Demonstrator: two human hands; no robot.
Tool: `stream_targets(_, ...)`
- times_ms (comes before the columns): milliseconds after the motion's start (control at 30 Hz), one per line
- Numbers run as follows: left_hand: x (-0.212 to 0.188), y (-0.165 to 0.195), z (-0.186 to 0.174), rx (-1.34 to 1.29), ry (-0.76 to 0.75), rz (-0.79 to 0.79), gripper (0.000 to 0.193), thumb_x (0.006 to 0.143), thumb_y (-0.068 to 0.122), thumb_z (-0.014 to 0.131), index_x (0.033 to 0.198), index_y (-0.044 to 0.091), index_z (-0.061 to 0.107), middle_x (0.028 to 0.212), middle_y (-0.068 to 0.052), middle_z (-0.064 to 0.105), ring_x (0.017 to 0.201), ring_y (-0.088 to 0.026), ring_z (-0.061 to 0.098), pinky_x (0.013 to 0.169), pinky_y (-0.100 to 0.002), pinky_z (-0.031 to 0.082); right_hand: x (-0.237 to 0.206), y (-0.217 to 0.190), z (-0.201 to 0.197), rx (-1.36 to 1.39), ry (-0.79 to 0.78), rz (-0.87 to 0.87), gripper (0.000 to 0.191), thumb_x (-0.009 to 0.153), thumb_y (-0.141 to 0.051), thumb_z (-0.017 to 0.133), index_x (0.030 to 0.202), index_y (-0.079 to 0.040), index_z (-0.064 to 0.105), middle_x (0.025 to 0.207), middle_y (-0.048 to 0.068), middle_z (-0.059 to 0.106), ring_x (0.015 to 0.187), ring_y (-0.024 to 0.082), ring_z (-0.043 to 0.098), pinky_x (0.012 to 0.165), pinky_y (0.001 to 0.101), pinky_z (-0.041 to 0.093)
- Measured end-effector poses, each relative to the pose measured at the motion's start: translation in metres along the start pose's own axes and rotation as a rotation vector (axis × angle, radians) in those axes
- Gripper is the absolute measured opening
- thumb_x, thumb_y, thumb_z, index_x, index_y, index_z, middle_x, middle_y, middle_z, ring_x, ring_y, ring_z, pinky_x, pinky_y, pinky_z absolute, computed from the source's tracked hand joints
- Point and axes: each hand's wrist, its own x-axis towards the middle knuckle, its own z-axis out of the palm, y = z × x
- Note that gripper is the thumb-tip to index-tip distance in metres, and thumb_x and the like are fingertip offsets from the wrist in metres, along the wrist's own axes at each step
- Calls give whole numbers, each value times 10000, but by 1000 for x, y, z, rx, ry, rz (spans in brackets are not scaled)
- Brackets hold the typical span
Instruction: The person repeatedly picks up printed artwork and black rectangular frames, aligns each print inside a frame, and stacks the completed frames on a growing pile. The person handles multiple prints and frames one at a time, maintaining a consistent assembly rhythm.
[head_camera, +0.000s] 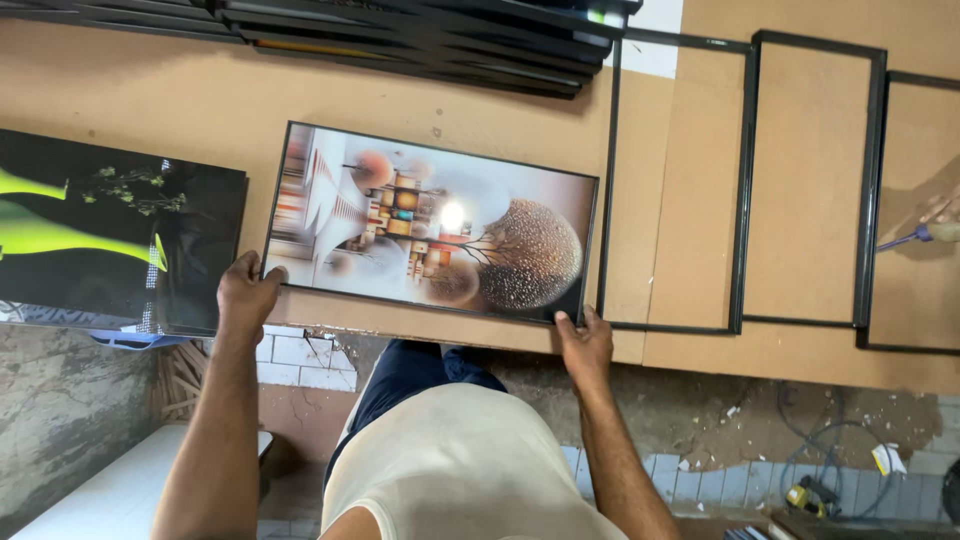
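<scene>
Both hands, left hand (246, 292) and right hand (586, 345), fingers gripping the framed picture (430, 222).

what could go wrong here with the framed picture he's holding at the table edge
1. The framed picture lies close to the table edge, gripped only at its near corners by the left hand and right hand; a slip could tip it to the floor.
2. Its glossy face shows a light glare, so it may be glass and could crack.
3. Sliding it right could knock the empty black frames.
</scene>
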Motion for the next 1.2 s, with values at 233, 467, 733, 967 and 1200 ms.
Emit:
stream_targets(233, 26, 24, -68, -822, -240, -176, 461, 921, -17, 607, 1378, -68, 635, 1183, -110, 680, 1001, -139, 648, 874, -246, 526, 0, -26, -61, 894, -243, 113, 347, 997, -42, 650, 1313, 96, 609, 1133, 116, 668, 979, 167, 638, 786, 322, 533)
stream_targets(467, 51, 131, -108, -883, -252, 25, 530, 901, -116, 595, 1426, -40, 609, 1284, -123, 691, 1081, -183, 665, 853, -253, 512, -26, -129, -78, 1001, -34, -116, 390, 934, 4, 548, 1316, 87, 549, 1154, 114, 699, 1009, 186, 703, 891, 309, 606)
stream_targets(733, 202, 283, -99, -583, -155, 512, 501, 1028, -34, 633, 1516, -54, 523, 1456, -192, 639, 1328, -231, 629, 1181, -333, 511, 112, -317, -69, 786, -87, -631, 409, 1056, 36, 624, 1453, 126, 585, 1226, 83, 700, 867, 51, 568, 757, 175, 430)
stream_targets(967, 289, 308, -53, -425, -168, 420, 714, 973, -51, 612, 1617, -14, 306, 1580, -211, 451, 1472, -239, 475, 1202, -366, 402, 222, -377, -13, 721, -123, -594, 314, 1059, -20, 642, 1361, 66, 658, 1178, 64, 707, 1014, 101, 634, 912, 268, 490)
stream_targets(1200, 313, 295, -47, -517, -195, 367, 704, 946, -75, 545, 1596, 5, 286, 1544, -236, 512, 1423, -266, 565, 1193, -376, 509, 254, -355, 16, 509, -93, -616, 318, 1099, -59, 646, 1413, -11, 670, 1200, 1, 605, 1043, 90, 523, 932, 259, 446)
